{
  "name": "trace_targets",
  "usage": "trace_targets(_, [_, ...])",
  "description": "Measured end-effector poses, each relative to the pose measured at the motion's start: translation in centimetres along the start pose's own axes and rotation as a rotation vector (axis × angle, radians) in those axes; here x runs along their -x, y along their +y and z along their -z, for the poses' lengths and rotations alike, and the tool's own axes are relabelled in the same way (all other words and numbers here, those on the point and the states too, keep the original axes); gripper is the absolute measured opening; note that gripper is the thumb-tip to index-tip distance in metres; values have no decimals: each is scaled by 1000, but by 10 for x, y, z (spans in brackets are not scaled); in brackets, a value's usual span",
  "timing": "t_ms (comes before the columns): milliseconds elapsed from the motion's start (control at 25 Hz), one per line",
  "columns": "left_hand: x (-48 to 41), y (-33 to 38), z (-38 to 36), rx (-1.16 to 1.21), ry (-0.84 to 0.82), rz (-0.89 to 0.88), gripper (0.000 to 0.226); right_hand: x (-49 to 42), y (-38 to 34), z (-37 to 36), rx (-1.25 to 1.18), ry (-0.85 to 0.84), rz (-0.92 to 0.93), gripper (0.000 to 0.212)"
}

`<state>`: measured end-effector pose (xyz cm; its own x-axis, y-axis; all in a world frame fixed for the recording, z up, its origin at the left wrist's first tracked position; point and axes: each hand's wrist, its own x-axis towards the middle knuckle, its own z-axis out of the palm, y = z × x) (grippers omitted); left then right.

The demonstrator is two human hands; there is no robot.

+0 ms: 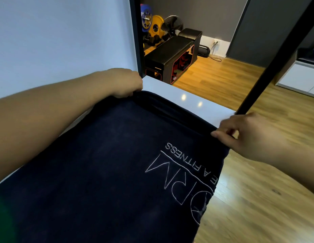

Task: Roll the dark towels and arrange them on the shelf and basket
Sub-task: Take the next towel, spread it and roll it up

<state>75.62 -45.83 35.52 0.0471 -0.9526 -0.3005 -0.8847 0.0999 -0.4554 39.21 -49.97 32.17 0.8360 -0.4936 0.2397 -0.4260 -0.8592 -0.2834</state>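
A dark navy towel with white embroidered lettering lies spread flat over a white surface, its near right side hanging over the edge. My left hand grips the towel's far left corner. At the far right corner, my right hand pinches the folded far edge between thumb and fingers. A narrow fold runs along the far edge between both hands. No shelf or basket is in view.
A white wall is at left. A black post rises diagonally at right. Beyond the surface stand a black bench box, coloured weight plates and a fan. The wooden floor lies at right, and a white cabinet stands far right.
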Motion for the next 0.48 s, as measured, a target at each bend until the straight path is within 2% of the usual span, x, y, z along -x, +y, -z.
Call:
trace_targets(40, [-4,-1,5,64,-19,1,19,-10,-2,3,-71,-42,-125,18])
trace_targets(120, [-6,-5,9,54,-24,-53,30,-26,0,5,-215,-135,-360,23])
trace_targets(200, [-8,-9,7,-13,46,-95,23,-31,9,4,-257,-252,-480,28])
trace_targets(320, [-7,-12,-4,82,158,-76,13,-35,10,6,-301,-355,-545,25])
trace_targets(400, [-3,-11,-18,136,235,-56,11,-36,1,7,-240,-343,-512,19])
trace_targets(480, [4,-8,-42,180,414,-49,8,-33,-12,4,-126,-287,-470,19])
